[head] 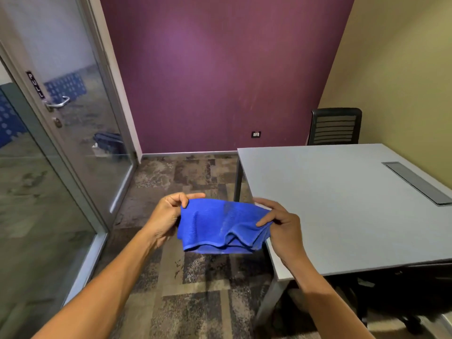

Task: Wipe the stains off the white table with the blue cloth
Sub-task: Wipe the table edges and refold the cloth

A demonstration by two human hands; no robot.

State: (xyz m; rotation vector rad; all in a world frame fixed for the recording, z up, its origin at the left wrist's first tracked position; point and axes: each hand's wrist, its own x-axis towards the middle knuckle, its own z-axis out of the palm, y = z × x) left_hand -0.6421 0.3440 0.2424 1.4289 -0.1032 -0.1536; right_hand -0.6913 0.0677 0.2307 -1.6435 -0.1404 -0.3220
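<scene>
Cloth (221,226) hangs in the air beside the counter (342,204), each end pinched by left grip (168,216) and right grip (281,226). Best fold it flat before wiping.

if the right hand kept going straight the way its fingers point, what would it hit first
The right hand points leftward, pinching the crumpled blue knitted cloth. Straight on, it would probably meet the left hand gripping the cloth's other end, though depth is unclear.
</scene>
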